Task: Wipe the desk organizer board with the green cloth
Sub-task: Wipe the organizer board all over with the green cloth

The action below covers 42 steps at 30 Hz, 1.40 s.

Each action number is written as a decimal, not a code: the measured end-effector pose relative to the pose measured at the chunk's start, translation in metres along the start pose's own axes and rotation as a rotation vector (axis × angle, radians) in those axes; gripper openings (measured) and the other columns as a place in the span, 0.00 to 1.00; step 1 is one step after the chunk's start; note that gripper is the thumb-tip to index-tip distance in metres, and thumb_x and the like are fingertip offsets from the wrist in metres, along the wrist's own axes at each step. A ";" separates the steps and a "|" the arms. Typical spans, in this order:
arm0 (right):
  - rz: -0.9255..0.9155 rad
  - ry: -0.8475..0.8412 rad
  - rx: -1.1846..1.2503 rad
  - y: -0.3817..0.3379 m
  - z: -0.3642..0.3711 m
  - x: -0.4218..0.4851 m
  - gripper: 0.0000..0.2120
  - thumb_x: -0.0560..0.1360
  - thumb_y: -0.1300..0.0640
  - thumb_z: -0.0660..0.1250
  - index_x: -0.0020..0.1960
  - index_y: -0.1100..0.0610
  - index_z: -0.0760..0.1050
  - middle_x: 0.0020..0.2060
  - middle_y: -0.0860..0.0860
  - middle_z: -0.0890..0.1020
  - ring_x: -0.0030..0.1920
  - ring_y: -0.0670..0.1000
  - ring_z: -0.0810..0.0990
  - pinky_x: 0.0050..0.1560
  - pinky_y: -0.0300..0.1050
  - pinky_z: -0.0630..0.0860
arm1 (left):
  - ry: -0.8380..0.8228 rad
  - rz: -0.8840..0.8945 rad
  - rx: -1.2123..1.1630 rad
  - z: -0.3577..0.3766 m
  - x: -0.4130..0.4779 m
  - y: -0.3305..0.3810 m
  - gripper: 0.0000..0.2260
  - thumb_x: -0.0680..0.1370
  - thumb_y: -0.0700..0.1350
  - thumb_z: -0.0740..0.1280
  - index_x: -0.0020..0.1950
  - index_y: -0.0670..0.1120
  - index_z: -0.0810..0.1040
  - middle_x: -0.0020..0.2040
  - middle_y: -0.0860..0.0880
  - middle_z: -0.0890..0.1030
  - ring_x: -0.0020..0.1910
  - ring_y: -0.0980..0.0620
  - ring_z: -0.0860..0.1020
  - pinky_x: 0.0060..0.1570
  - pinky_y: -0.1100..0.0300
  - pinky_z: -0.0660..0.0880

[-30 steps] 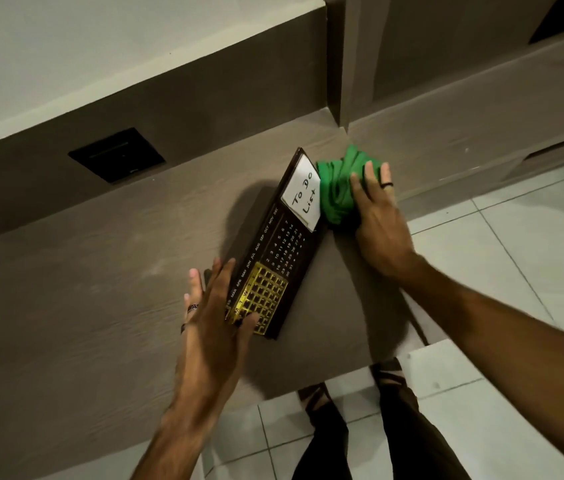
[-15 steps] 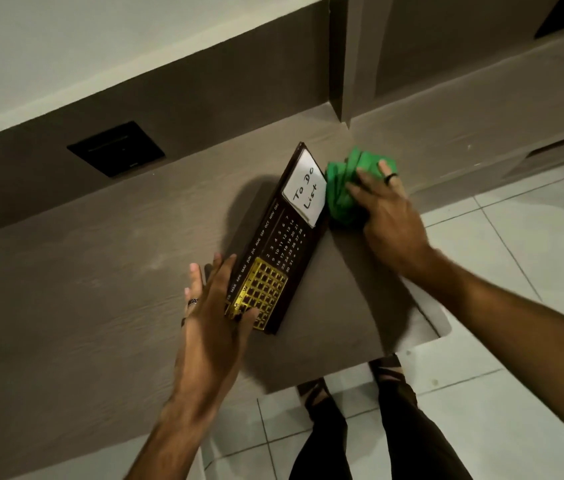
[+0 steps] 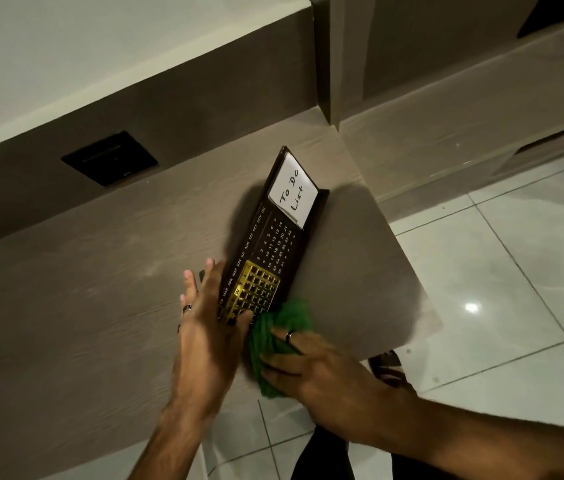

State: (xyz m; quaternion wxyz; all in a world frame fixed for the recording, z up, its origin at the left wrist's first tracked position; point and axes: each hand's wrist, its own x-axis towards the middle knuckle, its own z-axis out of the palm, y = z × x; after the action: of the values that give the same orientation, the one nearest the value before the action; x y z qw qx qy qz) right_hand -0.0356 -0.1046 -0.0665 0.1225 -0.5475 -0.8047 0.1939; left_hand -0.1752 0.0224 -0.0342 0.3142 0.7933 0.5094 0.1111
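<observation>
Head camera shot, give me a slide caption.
Left hand steadies the desk organizer board while the right hand presses the green cloth against its near end.

The right hand point(image 3: 322, 368) slid the green cloth point(image 3: 273, 341) down to the board's point(image 3: 270, 244) near end.

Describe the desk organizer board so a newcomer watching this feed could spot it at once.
Start at the grey-brown desk running along the wall; near its right end lies a long dark brown desk organizer board, angled diagonally. The left hand rests on its near end, and the right hand presses a green cloth against that end. It alone carries a white "To Do List" card, calendar numbers and a gold grid.
</observation>
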 end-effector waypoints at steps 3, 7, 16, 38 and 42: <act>-0.131 -0.041 0.288 0.006 -0.006 -0.012 0.24 0.74 0.65 0.65 0.69 0.56 0.74 0.71 0.51 0.73 0.75 0.56 0.62 0.72 0.53 0.63 | -0.002 0.007 -0.006 0.000 -0.002 0.003 0.38 0.74 0.41 0.73 0.78 0.54 0.56 0.80 0.52 0.56 0.80 0.49 0.43 0.76 0.35 0.54; 0.145 0.366 0.665 0.029 -0.045 -0.014 0.27 0.71 0.69 0.57 0.70 0.59 0.73 0.72 0.54 0.71 0.75 0.52 0.63 0.74 0.48 0.61 | -0.016 0.012 -0.086 0.002 -0.002 0.003 0.38 0.73 0.34 0.72 0.78 0.49 0.58 0.80 0.49 0.55 0.80 0.47 0.44 0.75 0.34 0.57; 0.062 0.533 0.116 0.035 -0.028 0.053 0.38 0.64 0.73 0.64 0.73 0.56 0.69 0.75 0.60 0.63 0.76 0.65 0.53 0.70 0.62 0.65 | 0.002 0.015 -0.276 -0.002 -0.005 0.000 0.37 0.72 0.28 0.68 0.74 0.56 0.65 0.75 0.36 0.66 0.76 0.33 0.60 0.73 0.33 0.61; 0.055 0.600 0.133 0.059 0.001 0.060 0.39 0.68 0.71 0.64 0.76 0.51 0.61 0.77 0.53 0.61 0.77 0.63 0.50 0.64 0.65 0.71 | 0.022 0.110 -0.006 -0.001 -0.001 0.005 0.37 0.72 0.34 0.73 0.76 0.51 0.61 0.73 0.69 0.53 0.77 0.35 0.58 0.70 0.36 0.67; 0.266 0.684 0.108 0.105 -0.029 0.063 0.34 0.70 0.75 0.66 0.73 0.55 0.68 0.74 0.58 0.66 0.76 0.66 0.56 0.58 0.68 0.75 | -0.005 0.030 0.000 -0.001 -0.001 0.007 0.41 0.72 0.38 0.74 0.76 0.59 0.54 0.72 0.59 0.50 0.78 0.39 0.56 0.69 0.33 0.67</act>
State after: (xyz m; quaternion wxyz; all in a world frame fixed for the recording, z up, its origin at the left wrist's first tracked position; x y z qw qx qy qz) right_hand 0.0405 -0.0069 -0.0885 0.3871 -0.6731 -0.6276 0.0562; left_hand -0.1707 0.0200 -0.0289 0.3138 0.8011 0.4967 0.1140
